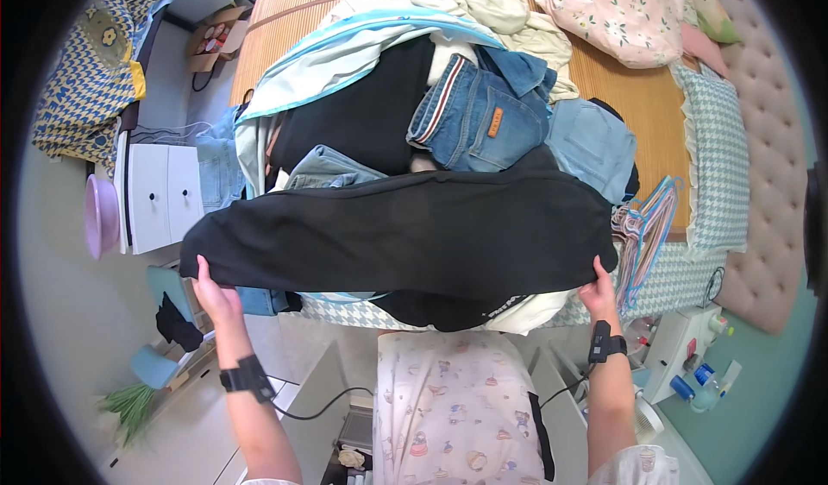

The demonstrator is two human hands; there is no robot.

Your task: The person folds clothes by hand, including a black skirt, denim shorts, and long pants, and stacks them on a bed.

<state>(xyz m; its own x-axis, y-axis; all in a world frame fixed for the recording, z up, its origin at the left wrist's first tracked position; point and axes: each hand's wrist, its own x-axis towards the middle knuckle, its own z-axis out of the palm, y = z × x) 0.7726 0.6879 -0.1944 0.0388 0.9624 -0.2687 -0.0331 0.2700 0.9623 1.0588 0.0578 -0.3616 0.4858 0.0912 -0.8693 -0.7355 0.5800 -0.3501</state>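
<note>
Stretched out sideways between both hands is a black garment (401, 239), apparently trousers folded lengthwise. My left hand (217, 294) grips its left end, thumb on top. At the other end my right hand (598, 291) pinches the lower right corner. Behind the cloth lie blue denim jeans (511, 122) with a striped waistband and a leather patch. Folded light-blue jeans (592, 145) rest to their right. Another black garment (362, 116) is spread to the left. Below the held cloth, a black piece with white lettering (446, 310) and a white garment (533, 310) show at the bed's edge.
Several hangers (647, 239) lie bundled right of the held cloth. A checked pillow (718, 161) and a pink floral cushion (614, 12) are on the bed mat (647, 122). A white drawer cabinet (165, 190) stands left, a white side table (686, 349) right. Cables run from both wrist bands.
</note>
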